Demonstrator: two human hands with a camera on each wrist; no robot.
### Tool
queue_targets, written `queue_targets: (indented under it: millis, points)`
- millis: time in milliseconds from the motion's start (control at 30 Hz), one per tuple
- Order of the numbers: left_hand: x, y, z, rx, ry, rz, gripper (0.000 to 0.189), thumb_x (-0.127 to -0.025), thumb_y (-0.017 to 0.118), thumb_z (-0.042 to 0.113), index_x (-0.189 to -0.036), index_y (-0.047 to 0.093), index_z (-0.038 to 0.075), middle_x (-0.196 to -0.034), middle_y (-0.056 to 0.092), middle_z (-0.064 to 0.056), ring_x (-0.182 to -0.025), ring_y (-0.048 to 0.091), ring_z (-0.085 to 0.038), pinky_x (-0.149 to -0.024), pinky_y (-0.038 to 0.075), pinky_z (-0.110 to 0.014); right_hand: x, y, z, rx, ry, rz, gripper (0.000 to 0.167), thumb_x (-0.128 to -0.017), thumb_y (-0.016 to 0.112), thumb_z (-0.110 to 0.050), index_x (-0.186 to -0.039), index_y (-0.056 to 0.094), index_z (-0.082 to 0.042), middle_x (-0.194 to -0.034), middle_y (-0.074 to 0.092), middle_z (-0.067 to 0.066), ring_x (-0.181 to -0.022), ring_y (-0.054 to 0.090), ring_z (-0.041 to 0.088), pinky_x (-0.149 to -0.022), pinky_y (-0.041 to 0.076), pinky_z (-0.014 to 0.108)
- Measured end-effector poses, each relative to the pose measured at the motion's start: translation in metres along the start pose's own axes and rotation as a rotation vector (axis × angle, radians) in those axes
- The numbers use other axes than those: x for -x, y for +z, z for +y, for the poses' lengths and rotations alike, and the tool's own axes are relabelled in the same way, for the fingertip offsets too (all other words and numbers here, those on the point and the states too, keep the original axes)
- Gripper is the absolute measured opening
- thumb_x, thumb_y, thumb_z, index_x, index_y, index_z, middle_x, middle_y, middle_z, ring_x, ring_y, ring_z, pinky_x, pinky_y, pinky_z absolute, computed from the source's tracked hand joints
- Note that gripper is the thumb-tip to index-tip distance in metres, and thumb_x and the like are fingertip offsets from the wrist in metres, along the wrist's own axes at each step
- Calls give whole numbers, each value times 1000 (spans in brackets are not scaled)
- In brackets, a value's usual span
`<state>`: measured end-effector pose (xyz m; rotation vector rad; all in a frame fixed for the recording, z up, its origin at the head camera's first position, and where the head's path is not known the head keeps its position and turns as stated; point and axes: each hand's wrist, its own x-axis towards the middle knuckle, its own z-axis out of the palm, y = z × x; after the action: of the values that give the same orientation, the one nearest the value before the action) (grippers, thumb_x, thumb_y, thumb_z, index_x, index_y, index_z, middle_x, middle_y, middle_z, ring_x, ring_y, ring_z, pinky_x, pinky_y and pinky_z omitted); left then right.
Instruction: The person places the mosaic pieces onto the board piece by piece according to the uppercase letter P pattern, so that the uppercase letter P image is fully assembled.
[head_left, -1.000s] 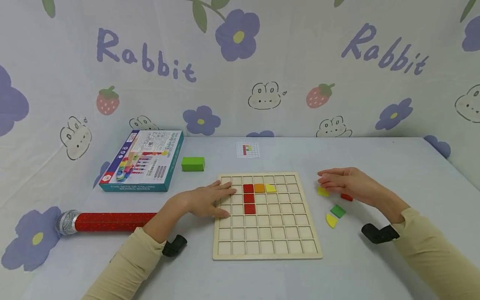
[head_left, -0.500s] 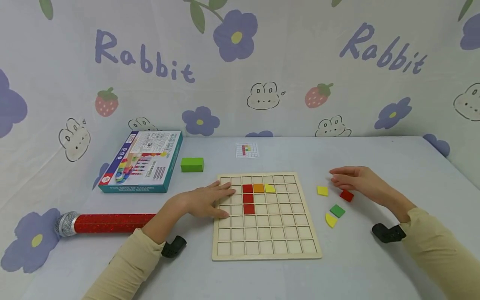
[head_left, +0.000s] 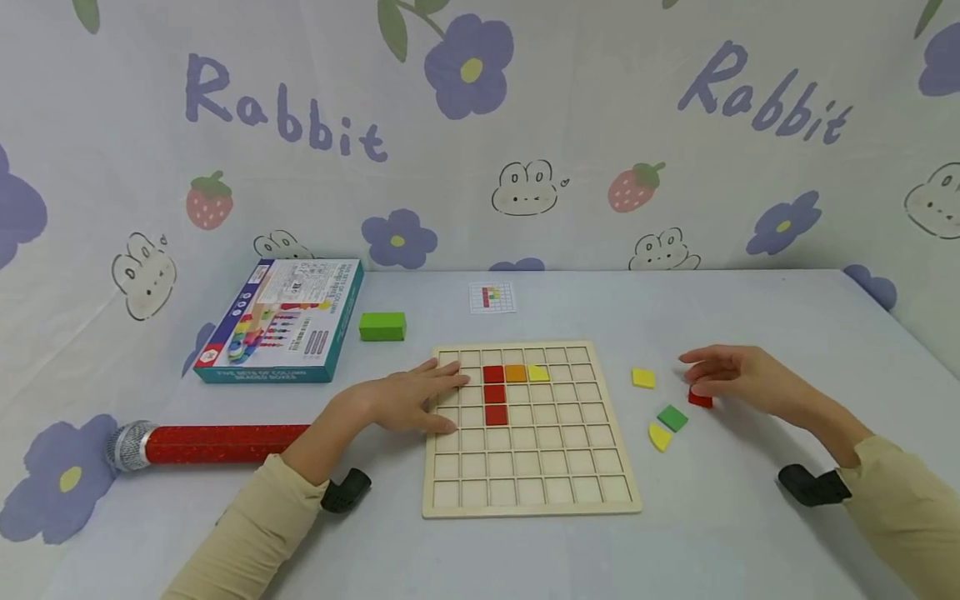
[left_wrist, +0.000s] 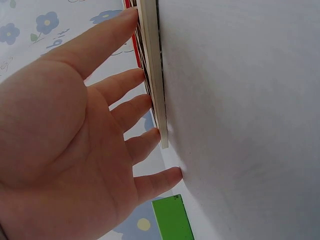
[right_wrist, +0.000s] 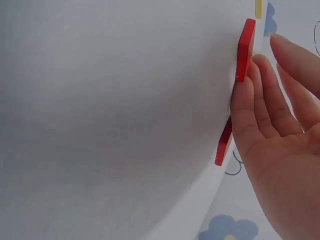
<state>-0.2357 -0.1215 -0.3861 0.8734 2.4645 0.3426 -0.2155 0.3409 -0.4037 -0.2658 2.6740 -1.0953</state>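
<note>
My left hand (head_left: 408, 400) lies with spread fingers on the left edge of a wooden grid board (head_left: 555, 492). In the left wrist view its fingertips touch the board's rim (left_wrist: 152, 75), the little finger reaching past the corner. Three red squares, an orange square (head_left: 515, 373) and a yellow quarter-round tile (head_left: 537, 373) sit in the grid. Right of the board, my right hand (head_left: 750, 379) hovers low over a loose red tile (head_left: 701, 401), partly covering it. The right wrist view shows two red tiles, one (right_wrist: 245, 50) at the fingertips, another (right_wrist: 224, 145) beside the hand; the thumb stands apart.
Loose on the table lie a yellow square (head_left: 642, 378), a green tile (head_left: 672, 417) and a yellow quarter-round (head_left: 660, 437). Behind the board are a pattern card (head_left: 492, 297) and a green block (head_left: 382, 327). A box (head_left: 281, 321) and a red microphone (head_left: 217, 445) lie left.
My right hand has moved right, away from the yellow square, and come down over the red tile. My left hand stays on the board.
</note>
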Motion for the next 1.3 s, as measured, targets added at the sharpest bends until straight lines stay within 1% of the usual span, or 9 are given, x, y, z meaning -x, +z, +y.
queue_targets:
  millis: [133,267,467,633,867,1067,1133,1200,1300]
  points:
    - [0,0,-1,2,-2,3,72,-93,61,41,-152,27,18,-159,12,-1,-144,1,-27,-112,14,-50,5,1,-1,33,-36,-3,50,-85,71,-8,-131,53,2,-112,63,14,-99,60,28,-77,51,23]
    - [0,0,-1,5,-7,4,73,-92,61,42,-152,27,19,-159,12,-1,-144,1,-27,-112,13,-50,6,3,-6,79,-48,10,51,-81,74,-3,-127,55,5,-110,63,15,-96,60,28,-75,50,19]
    - [0,1,-2,7,-3,5,73,-92,61,43,-152,26,19,-159,12,-1,-144,0,-27,-112,13,-51,7,2,-11,112,2,16,50,-80,75,-7,-125,56,6,-101,62,12,-89,56,25,-70,51,23]
    - [-1,1,-2,-3,-4,1,74,-92,60,44,-152,26,20,-159,11,0,-144,0,-26,-112,14,-51,8,0,-11,114,36,5,51,-81,76,-10,-126,55,5,-103,61,13,-90,55,25,-70,50,25]
    - [0,0,-1,-7,-5,3,73,-92,60,43,-152,26,19,-159,11,0,-144,1,-26,-111,14,-51,7,0,-12,133,28,9,49,-80,74,-4,-125,56,5,-107,62,19,-92,57,28,-76,52,34]
    - [1,-1,0,3,-5,7,73,-92,60,42,-152,27,18,-159,12,-2,-144,1,-27,-111,14,-52,6,1,-11,159,29,14,47,-79,75,-2,-122,58,4,-106,62,20,-93,57,31,-78,52,40]
    - [0,-1,-1,4,-2,9,73,-92,61,42,-152,27,18,-159,12,-2,-144,1,-27,-111,15,-52,6,0,-11,169,33,13,47,-79,76,-3,-122,59,3,-102,62,17,-91,55,30,-76,52,39]
    - [0,0,-1,4,-6,8,73,-92,61,43,-152,27,19,-159,12,0,-144,1,-26,-111,14,-51,6,-1,-11,178,31,10,45,-79,76,-4,-121,60,3,-95,60,13,-87,53,28,-71,51,35]
    - [-1,0,0,4,-9,4,72,-92,60,43,-152,26,21,-159,11,1,-144,1,-25,-112,14,-51,8,-2,-10,189,36,18,39,-80,75,-6,-117,63,2,-91,57,9,-85,50,26,-67,48,31]
